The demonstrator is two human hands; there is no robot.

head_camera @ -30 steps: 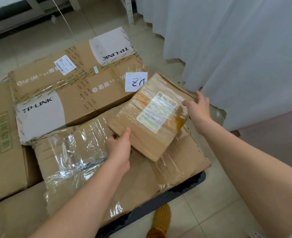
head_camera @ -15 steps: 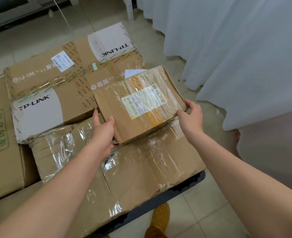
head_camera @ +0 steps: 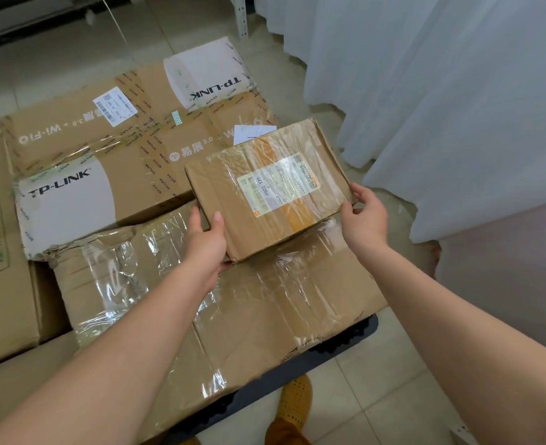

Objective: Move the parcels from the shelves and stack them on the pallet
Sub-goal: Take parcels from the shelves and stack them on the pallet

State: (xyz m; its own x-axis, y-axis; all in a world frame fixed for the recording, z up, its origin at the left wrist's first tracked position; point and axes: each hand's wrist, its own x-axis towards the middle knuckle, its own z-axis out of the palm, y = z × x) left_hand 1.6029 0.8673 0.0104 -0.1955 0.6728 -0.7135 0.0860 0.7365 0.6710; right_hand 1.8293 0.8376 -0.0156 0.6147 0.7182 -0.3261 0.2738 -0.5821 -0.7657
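Pale tiled floor (head_camera: 393,396), white curtain (head_camera: 441,91): on the black pallet's (head_camera: 345,345) film-wrapped carton (head_camera: 265,300) lies a small brown taped parcel (head_camera: 265,187), long axis running left-right between the hands, left hand (head_camera: 205,239) and right hand (head_camera: 366,216) gripping opposite ends.

The large carton (head_camera: 130,146) reads "TP-LINK" twice; the small parcel's label (head_camera: 278,183) shows "P802 170"

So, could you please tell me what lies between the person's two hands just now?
In the head view, the small taped parcel spans the gap, held by the left hand and the right hand.
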